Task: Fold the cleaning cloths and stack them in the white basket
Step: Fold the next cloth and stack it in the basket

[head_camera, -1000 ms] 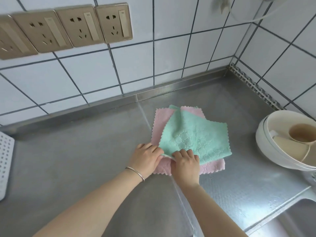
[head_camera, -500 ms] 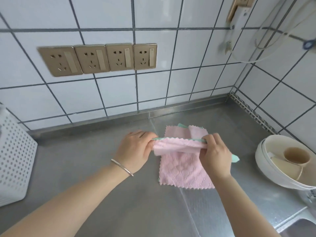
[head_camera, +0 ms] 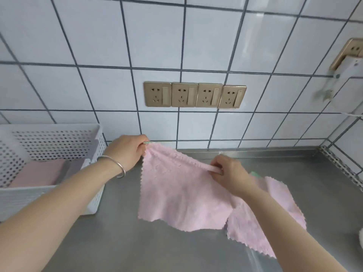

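Observation:
A cloth [head_camera: 182, 195], pink on the side facing me with a green edge showing at both grips, hangs above the steel counter [head_camera: 117, 242]. My left hand [head_camera: 127, 150] pinches its upper left corner near the wall. My right hand [head_camera: 229, 173] grips the top edge farther right. A second pink cloth [head_camera: 275, 228] lies flat on the counter under my right forearm. The white perforated basket [head_camera: 49, 195] stands at the left and holds folded pink and mauve cloths [head_camera: 39, 173].
A tiled wall with a row of gold sockets [head_camera: 194, 95] rises behind the counter. A white plug and cable [head_camera: 345, 73] hang at the right. A white rim [head_camera: 361, 236] shows at the right edge.
Both hands lifted the top cloth off the counter and carried it left toward the basket, spreading it out. The view swung left, so the basket is in full view and the bowl left the frame.

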